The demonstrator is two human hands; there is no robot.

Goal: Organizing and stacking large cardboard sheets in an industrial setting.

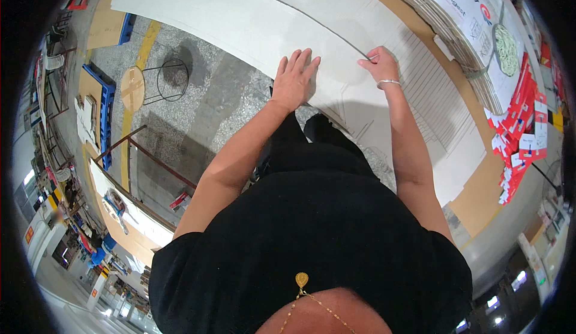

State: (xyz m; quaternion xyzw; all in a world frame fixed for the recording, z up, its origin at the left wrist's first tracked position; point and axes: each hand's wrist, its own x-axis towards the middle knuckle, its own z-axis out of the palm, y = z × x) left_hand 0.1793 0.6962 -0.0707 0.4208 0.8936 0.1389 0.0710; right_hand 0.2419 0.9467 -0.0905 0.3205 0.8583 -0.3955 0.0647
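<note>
Black-shirted torso nearest; left hand (295,81) pressed flat, fingers spread, on large white flat cardboard sheet (252,22) lying on brown worktable (480,190); right hand (380,64) loosely curled, pinching its crease; flattening stage, apparently.

Carton stack (474,28) right of flat sheet (252,22)

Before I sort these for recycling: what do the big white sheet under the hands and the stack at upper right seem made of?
White sheet: likely matte cardboard, flat with a scored fold line, lying on the brown table. Stack: apparently flattened printed cardboard, thin layered edges showing. Left hand lies flat on the sheet; right hand rests at the crease.
</note>
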